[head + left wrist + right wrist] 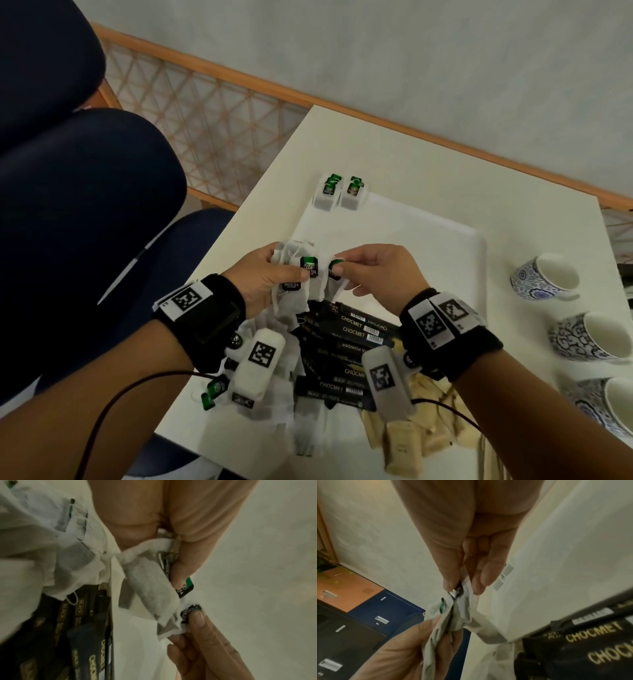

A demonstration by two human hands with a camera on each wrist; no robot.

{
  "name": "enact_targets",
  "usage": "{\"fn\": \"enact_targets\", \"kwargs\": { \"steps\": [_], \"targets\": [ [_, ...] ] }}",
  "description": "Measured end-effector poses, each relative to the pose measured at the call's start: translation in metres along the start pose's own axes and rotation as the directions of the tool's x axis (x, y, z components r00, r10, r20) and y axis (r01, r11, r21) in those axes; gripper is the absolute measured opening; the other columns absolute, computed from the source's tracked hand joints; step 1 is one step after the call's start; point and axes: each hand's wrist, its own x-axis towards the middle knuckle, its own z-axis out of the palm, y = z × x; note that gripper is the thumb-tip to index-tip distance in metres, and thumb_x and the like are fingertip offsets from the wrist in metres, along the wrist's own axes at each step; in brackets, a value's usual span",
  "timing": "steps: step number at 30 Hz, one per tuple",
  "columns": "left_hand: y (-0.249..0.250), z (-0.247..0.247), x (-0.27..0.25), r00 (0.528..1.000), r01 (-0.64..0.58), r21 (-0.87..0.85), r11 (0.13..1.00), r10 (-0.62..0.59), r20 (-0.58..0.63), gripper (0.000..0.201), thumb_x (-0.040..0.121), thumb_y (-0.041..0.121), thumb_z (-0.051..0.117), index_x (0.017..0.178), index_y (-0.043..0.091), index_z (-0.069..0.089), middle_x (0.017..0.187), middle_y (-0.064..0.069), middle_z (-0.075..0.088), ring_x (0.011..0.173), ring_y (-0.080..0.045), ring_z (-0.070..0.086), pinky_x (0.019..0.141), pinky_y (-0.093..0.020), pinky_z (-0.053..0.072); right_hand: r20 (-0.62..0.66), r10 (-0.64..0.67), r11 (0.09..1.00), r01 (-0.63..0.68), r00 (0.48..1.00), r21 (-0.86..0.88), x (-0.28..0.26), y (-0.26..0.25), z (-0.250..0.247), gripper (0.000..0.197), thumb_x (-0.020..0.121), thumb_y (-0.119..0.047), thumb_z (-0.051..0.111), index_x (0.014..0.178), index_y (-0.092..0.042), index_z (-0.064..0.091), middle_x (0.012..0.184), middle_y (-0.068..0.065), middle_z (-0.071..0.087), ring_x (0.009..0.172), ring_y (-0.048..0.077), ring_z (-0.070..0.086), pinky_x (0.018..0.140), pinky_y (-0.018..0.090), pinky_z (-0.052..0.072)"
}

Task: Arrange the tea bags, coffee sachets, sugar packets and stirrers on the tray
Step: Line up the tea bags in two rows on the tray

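Holding a bunch of tea bags point(294, 274) in the left hand point(263, 281), above the near edge of the white tray point(445, 240), with the fingers point(274, 255) curled round the bags and the thumb pressing on a green tag point(309, 266). Pinching the tag of one tea bag point(334, 269) between thumb and forefinger of the right hand point(376, 270), just beside the left hand, with the other fingers point(489, 574) loosely curled. Lying below the hands on the surface point(411, 164): more tea bags at the left, black coffee sachets point(346, 356) in the middle, beige sugar packets point(411, 442) at the right. Resting at the far left corner of the tray, two small stacks of tea bags point(339, 192) side by side. Standing at the right edge of the surface, three blue and white cups point(544, 277) in a row.
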Motion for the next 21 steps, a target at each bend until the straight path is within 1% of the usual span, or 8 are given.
{"fn": "enact_targets", "kwargs": {
  "steps": [4, 7, 10, 12, 15, 17, 20, 21],
  "targets": [
    [0.008, -0.014, 0.015, 1.0, 0.014, 0.055, 0.998, -0.014, 0.001, 0.049, 0.076, -0.011, 0.063, 0.124, -0.003, 0.054, 0.11, -0.024, 0.062, 0.096, -0.031, 0.063, 0.085, -0.037, 0.053, -0.078, -0.042, 0.995, 0.035, 0.996, -0.09, 0.009, 0.0, -0.001, 0.013, 0.083, -0.017, 0.07, 0.08, -0.029, 0.072, 0.072, -0.006, 0.071, 0.067, 0.008, 0.063, 0.055, 0.018, 0.051],
    [0.018, -0.029, 0.025, 1.0, 0.005, 0.085, 0.996, -0.005, -0.004, 0.044, 0.079, -0.012, 0.061, 0.121, -0.001, 0.057, 0.108, -0.022, 0.063, 0.095, -0.032, 0.063, 0.081, -0.037, 0.055, -0.069, -0.051, 0.978, 0.036, 0.996, -0.205, 0.015, 0.002, 0.001, 0.016, 0.086, -0.014, 0.065, 0.087, -0.029, 0.072, 0.076, -0.008, 0.07, 0.068, 0.007, 0.062, 0.058, 0.018, 0.051],
    [0.032, -0.041, 0.034, 0.999, -0.022, 0.055, 0.998, 0.023, -0.023, 0.036, 0.079, -0.011, 0.062, 0.113, 0.002, 0.061, 0.101, -0.018, 0.068, 0.088, -0.028, 0.067, 0.078, -0.039, 0.056, -0.083, -0.097, 0.921, 0.058, 0.992, -0.386, 0.024, 0.004, 0.005, 0.014, 0.088, -0.018, 0.063, 0.092, -0.028, 0.073, 0.073, -0.021, 0.063, 0.069, -0.004, 0.057, 0.064, 0.006, 0.042],
    [0.04, -0.047, 0.039, 0.999, -0.032, 0.028, 0.999, 0.033, -0.03, 0.034, 0.081, -0.01, 0.062, 0.113, 0.003, 0.062, 0.102, -0.017, 0.068, 0.087, -0.027, 0.068, 0.076, -0.039, 0.058, -0.097, -0.107, 0.885, 0.051, 0.989, -0.464, 0.032, 0.004, 0.005, 0.012, 0.088, -0.023, 0.063, 0.091, -0.029, 0.072, 0.077, -0.023, 0.061, 0.074, -0.005, 0.056, 0.066, 0.003, 0.038],
    [0.051, -0.052, 0.051, 0.999, -0.027, 0.025, 0.999, 0.028, -0.027, 0.042, 0.08, -0.007, 0.064, 0.122, 0.0, 0.059, 0.113, -0.021, 0.065, 0.099, -0.032, 0.064, 0.086, -0.043, 0.055, -0.109, -0.082, 0.851, 0.012, 0.991, -0.525, 0.046, 0.004, 0.005, 0.009, 0.088, -0.027, 0.063, 0.089, -0.032, 0.07, 0.081, -0.017, 0.065, 0.083, 0.003, 0.059, 0.072, 0.015, 0.044],
    [0.058, -0.053, 0.063, 0.999, -0.031, 0.052, 0.998, 0.033, -0.039, 0.041, 0.082, -0.009, 0.062, 0.122, -0.001, 0.057, 0.114, -0.021, 0.064, 0.099, -0.031, 0.063, 0.087, -0.042, 0.054, -0.173, -0.087, 0.871, -0.01, 0.981, -0.491, 0.061, 0.004, 0.001, 0.008, 0.087, -0.026, 0.064, 0.089, -0.029, 0.071, 0.084, -0.013, 0.067, 0.086, 0.007, 0.061, 0.077, 0.02, 0.046],
    [0.067, -0.052, 0.08, 0.998, -0.034, 0.116, 0.993, 0.041, -0.056, 0.034, 0.084, -0.011, 0.057, 0.116, 0.002, 0.059, 0.104, -0.018, 0.063, 0.088, -0.027, 0.062, 0.072, -0.033, 0.055, -0.165, -0.061, 0.862, -0.031, 0.984, -0.506, 0.084, 0.002, -0.004, 0.011, 0.088, -0.023, 0.062, 0.093, -0.027, 0.072, 0.086, -0.011, 0.067, 0.087, 0.008, 0.061, 0.08, 0.022, 0.047],
    [0.069, -0.052, 0.087, 0.998, -0.031, 0.126, 0.992, 0.039, -0.059, 0.033, 0.085, -0.012, 0.056, 0.116, 0.001, 0.059, 0.103, -0.019, 0.062, 0.089, -0.028, 0.061, 0.073, -0.034, 0.055, -0.145, -0.044, 0.848, -0.04, 0.988, -0.528, 0.092, 0.002, -0.006, 0.012, 0.088, -0.023, 0.061, 0.093, -0.028, 0.071, 0.085, -0.011, 0.067, 0.087, 0.007, 0.06, 0.078, 0.021, 0.046]
  ]
}}
